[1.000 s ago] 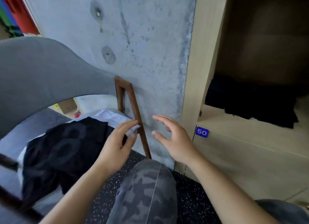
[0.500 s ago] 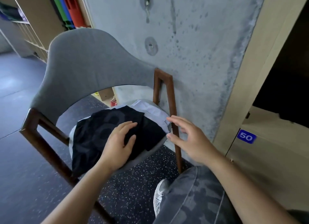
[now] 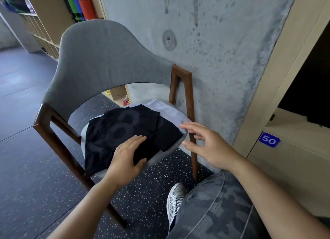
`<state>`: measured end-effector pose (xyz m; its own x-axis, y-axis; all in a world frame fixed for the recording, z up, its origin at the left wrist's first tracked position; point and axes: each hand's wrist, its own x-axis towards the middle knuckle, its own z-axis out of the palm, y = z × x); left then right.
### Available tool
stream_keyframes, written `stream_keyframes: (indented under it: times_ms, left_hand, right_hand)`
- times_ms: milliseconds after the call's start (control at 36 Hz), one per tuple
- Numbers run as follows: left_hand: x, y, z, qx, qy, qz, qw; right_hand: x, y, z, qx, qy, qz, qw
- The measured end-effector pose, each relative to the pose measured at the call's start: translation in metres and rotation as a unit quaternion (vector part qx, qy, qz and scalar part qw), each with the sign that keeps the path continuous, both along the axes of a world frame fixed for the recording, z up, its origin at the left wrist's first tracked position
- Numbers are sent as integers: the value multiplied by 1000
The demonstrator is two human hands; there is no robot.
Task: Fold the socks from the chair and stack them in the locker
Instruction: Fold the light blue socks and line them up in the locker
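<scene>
A grey chair [image 3: 100,60] with a wooden frame stands against the concrete wall. Black clothes [image 3: 114,131] lie in a pile on its seat, over a pale sheet [image 3: 166,110]. My left hand [image 3: 127,154] rests flat on the front of the black pile, fingers straight. My right hand [image 3: 209,145] hovers by the seat's right edge, fingers spread and holding nothing. The locker [image 3: 292,124] stands at the right, its opening dark, with a blue tag reading 50 [image 3: 269,139] below it.
The chair's wooden leg [image 3: 192,124] stands between my right hand and the concrete wall [image 3: 214,42]. My knee in camouflage trousers [image 3: 223,208] and a white shoe [image 3: 175,201] are below. Open shelves [image 3: 42,36] stand at the far left over dark speckled floor.
The view swung left from the locker toward the chair. My left hand slid further onto the black pile, and my right hand came to the seat's right edge.
</scene>
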<state>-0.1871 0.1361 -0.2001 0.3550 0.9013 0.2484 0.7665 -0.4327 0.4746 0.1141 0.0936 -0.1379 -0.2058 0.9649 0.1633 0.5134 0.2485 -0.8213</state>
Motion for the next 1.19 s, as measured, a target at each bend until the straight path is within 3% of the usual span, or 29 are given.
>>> stream_keyframes:
  times_ms: [306,806,1194]
  left_hand:
    - [9,-10,21,13,-50,45,998]
    - [97,-14,113,117,-153,-79,978]
    - [216,-39,163,-1,-295,-232,927]
  right_hand:
    - [4,-10,4,3,-3,-6,1000]
    - [47,-41,37,18,37,-60,997]
    - [118,-100,75,56,157,-111,980]
